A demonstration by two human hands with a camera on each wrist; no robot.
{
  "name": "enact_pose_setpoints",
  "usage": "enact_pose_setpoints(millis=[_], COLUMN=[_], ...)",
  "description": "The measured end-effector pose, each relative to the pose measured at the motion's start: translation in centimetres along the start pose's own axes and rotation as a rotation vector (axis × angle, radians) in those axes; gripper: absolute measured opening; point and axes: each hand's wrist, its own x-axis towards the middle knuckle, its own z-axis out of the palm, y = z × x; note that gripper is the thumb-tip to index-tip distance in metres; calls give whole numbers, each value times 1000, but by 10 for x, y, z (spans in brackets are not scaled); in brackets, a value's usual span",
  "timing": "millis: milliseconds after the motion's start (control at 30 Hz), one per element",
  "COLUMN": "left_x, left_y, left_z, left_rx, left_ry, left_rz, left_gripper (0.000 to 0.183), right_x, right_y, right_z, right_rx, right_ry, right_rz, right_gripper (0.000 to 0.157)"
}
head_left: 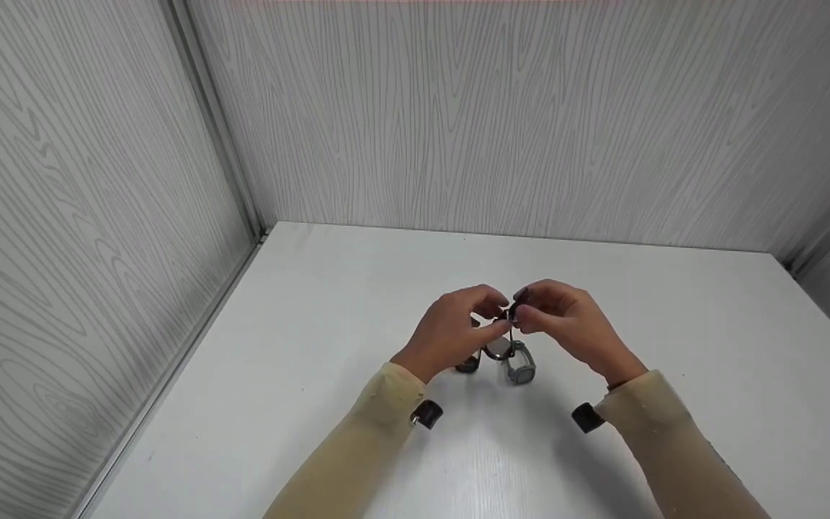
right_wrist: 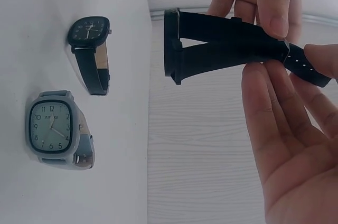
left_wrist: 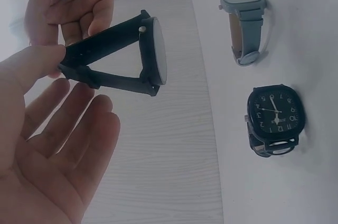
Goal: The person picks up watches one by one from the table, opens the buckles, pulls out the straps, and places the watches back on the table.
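Between both hands, above the table, hangs a black-strapped wristwatch (head_left: 499, 349) with its strap closed into a loop. My left hand (head_left: 451, 328) pinches the strap near the buckle, its thumb lying on the band in the right wrist view. With thumb and fingers my right hand (head_left: 573, 324) grips the strap's holed free end (right_wrist: 306, 67). The watch case (left_wrist: 160, 52) is seen edge-on in the left wrist view. Below, a grey-blue square watch (right_wrist: 53, 126) and a black square watch (left_wrist: 277, 113) stand on the table, both straps looped.
The white table (head_left: 314, 303) meets a wood-grain panel (head_left: 458, 122) at the back and another panel (head_left: 76, 216) on the left. A small black device (head_left: 427, 414) sits by the left wrist, and a similar device (head_left: 587, 417) by the right.
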Motion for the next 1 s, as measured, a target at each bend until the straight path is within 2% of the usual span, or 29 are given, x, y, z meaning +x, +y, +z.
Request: enact_pose_setpoints(millis=[133,233,333,400,500,700,867,1000], left_x=[0,0,0,1,1,1,1,2], left_y=[-1,-1,-2,-3,-4,-4,-1,4], left_z=[1,2,3,4,5,7,10,11], left_rx=[-32,-75,-104,-101,-61,23,129,207], left_ry=[-17,-31,-36,-34,-25,8,38,62], left_rz=[-13,-55,-89,-89,-63,-30,2,22], left_gripper=[17,22,23,21,16,14,13,11], right_x=[1,2,3,3,2,0,-1,-2], right_y=[-1,-1,-1,-2,-5,-17,-29,-36], right_z=[1,3,4,6,7,13,19,24], right_rx=[-31,-56,-78,-96,-161,-378,-442,-510], right_ry=[4,11,19,16,14,57,83,106], right_rz=[23,46,72,91,113,129,196,214], right_gripper=[31,34,32,30,24,19,18,19])
